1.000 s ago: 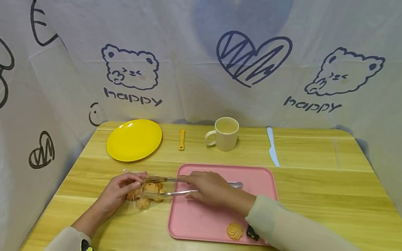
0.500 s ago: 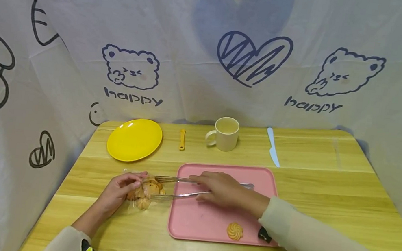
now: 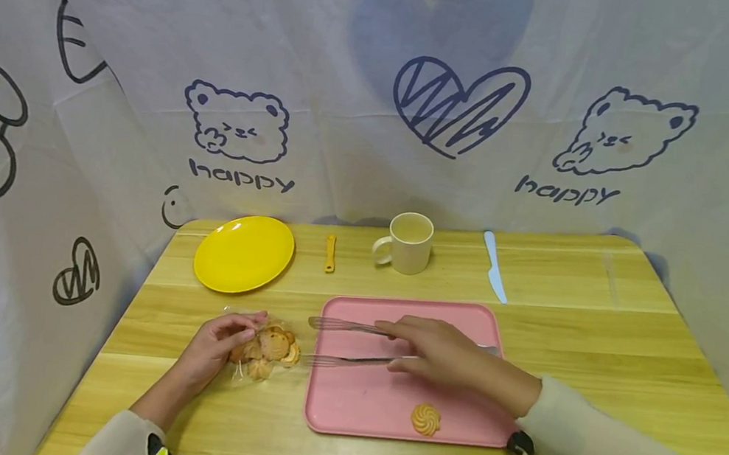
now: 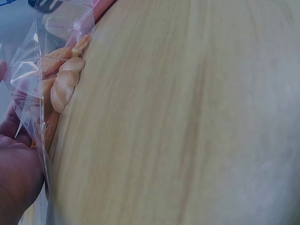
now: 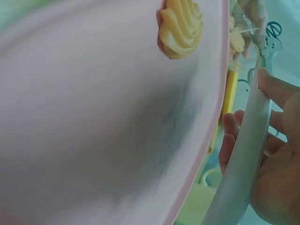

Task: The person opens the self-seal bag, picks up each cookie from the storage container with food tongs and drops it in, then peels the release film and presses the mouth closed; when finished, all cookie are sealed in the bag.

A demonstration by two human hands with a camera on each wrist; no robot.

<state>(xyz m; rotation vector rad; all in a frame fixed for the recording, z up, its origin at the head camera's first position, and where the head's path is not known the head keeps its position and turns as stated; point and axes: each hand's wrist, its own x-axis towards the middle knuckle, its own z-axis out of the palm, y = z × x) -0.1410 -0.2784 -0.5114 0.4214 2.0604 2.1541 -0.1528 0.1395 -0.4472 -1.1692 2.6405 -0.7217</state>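
Hands well apart, both busy. Left hand pinches the left end of a see-through bag of cookies, lying on the surface just beside the left edge of the pink tray; probably held there so the light bag can't slide. Right hand grips metal tongs over the tray, thumb and fingers on opposite sides, likely for squeeze control. Tong arms spread, nothing between; tips point at the bag, just past the tray's left edge. One swirl cookie sits on the tray by its near edge, right of middle, seemingly off the tongs' line. Plate, small orange stick, mug, blue knife lie toward the far edge of the surface, presumably parked out of the arms' way. Bag's mouth: can't tell exactly.
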